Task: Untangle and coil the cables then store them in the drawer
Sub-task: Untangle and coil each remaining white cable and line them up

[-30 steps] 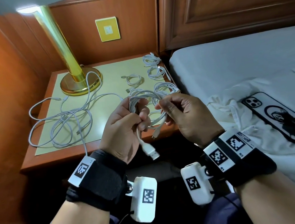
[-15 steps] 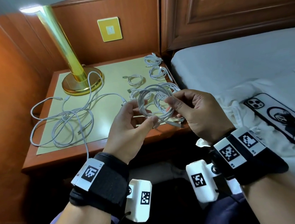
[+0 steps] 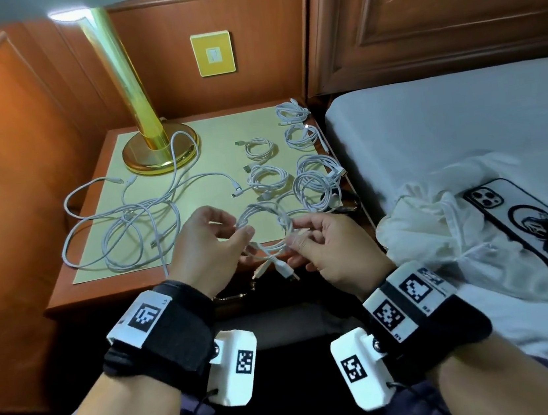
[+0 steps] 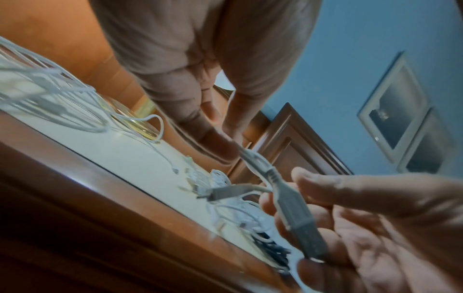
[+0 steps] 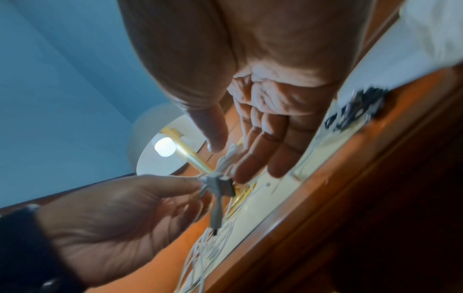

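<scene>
— Coiled cable (image 3: 266, 223), where is it?
— Between both hands, above the surface's (image 3: 209, 139) near edge. Left hand (image 3: 206, 246) pinches one side, right hand (image 3: 331, 252) the other; plugs dangle below.
— Others?
— Tangled cables (image 3: 123, 225) beyond the left hand.

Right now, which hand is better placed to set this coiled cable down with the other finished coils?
Probably the right hand: it pinches the coiled cable and is nearer the finished coils on the nightstand's right side.

Glossy brass lamp (image 3: 154, 146) on polished wooden nightstand (image 3: 69, 294).
</scene>
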